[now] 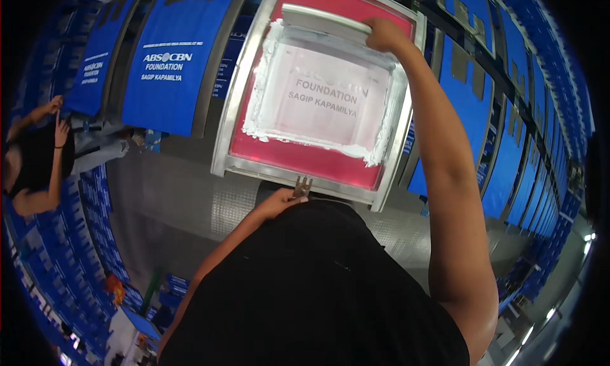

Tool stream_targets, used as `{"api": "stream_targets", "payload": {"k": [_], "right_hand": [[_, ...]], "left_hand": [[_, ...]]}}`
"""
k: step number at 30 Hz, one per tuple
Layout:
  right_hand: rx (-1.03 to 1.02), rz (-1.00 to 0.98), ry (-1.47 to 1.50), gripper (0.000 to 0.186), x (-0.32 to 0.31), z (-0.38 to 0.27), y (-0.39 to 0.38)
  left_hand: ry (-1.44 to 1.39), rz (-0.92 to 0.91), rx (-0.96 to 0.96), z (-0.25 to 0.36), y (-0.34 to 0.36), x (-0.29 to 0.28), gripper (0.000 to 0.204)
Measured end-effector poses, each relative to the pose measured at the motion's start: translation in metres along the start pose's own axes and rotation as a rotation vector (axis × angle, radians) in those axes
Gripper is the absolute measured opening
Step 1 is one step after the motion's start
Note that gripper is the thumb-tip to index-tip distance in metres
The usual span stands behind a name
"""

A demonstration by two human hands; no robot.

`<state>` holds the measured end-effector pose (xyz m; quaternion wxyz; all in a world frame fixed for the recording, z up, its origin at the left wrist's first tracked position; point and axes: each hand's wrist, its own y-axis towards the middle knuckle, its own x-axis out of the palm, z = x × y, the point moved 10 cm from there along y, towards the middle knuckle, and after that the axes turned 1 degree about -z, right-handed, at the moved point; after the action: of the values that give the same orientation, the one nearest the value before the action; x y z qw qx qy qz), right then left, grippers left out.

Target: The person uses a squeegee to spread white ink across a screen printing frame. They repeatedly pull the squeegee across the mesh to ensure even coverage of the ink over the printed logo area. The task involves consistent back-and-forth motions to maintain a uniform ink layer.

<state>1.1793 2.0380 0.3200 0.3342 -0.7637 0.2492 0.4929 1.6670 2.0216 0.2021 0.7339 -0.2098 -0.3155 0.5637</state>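
Observation:
My right hand grips the right end of a long metal-edged squeegee across the upper part of a screen-printing frame. The frame's pink screen has a pale rectangular stencil with printed lettering, ringed by smeared white ink. My left hand is closed at the bottom middle of the frame, on a small pronged metal bracket.
Blue printed panels on boards stand in rows left and right, curving away. A co-worker in black at the left has both hands up by a blue panel. A grey floor lies below.

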Motion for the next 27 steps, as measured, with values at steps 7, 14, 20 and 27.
{"api": "stream_targets", "payload": {"k": [7, 14, 20, 27], "right_hand": [[0.069, -0.002, 0.004, 0.054, 0.014, -0.046, -0.086], [-0.052, 0.303, 0.057, 0.033, 0.075, -0.156, -0.299], [-0.018, 0.182, 0.033, 0.041, 0.064, -0.128, -0.281], [0.137, 0.092, 0.482, 0.037, 0.078, -0.002, -0.287]], "left_hand": [[-0.011, -0.077, -0.023, 0.036, -0.01, 0.008, 0.048], [0.034, -0.016, -0.017, 0.038, -0.01, 0.009, 0.042], [0.144, 0.16, -0.124, 0.004, 0.005, -0.011, 0.056], [0.725, 0.415, -0.073, 0.072, -0.029, -0.042, 0.052]]}}
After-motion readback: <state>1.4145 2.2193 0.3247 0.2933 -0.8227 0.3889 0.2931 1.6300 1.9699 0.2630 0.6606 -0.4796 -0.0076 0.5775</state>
